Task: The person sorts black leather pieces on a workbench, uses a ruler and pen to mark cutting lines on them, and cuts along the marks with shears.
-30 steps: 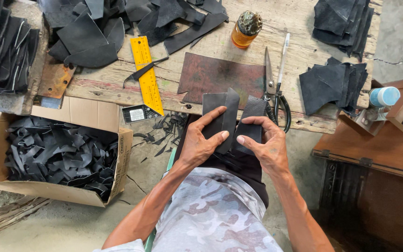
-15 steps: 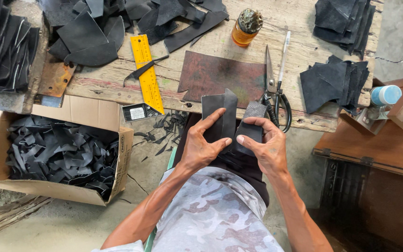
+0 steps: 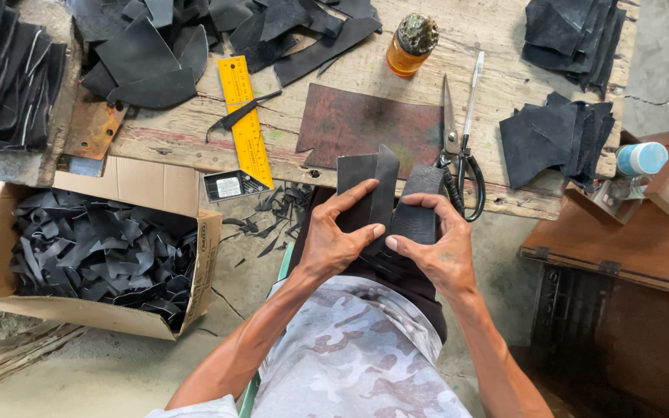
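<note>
**Dark leather pieces held together over the lap**

Both hands closed on a small sheaf of dark leather pieces (image 3: 385, 203), held just short of the table's near edge, above the lap; left hand (image 3: 338, 236) clamping the left side, fingers laid flat across the front to keep the pieces from sliding; right hand (image 3: 435, 248) wrapped round the right side, thumb pressing in toward the left fingertips, apparently to square the edges.

Within easy reach on the wooden table (image 3: 334, 85): a rusty brown cutting plate (image 3: 365, 124) straight ahead; scissors (image 3: 458, 147) just right of it, handles toward the body; a yellow ruler (image 3: 245, 116) to the left; an amber bottle (image 3: 410, 45) farther back.

Cut stacks (image 3: 555, 139) kept apart at the right; offcuts dropped into a cardboard box (image 3: 87, 255) at the left, below table level.
</note>
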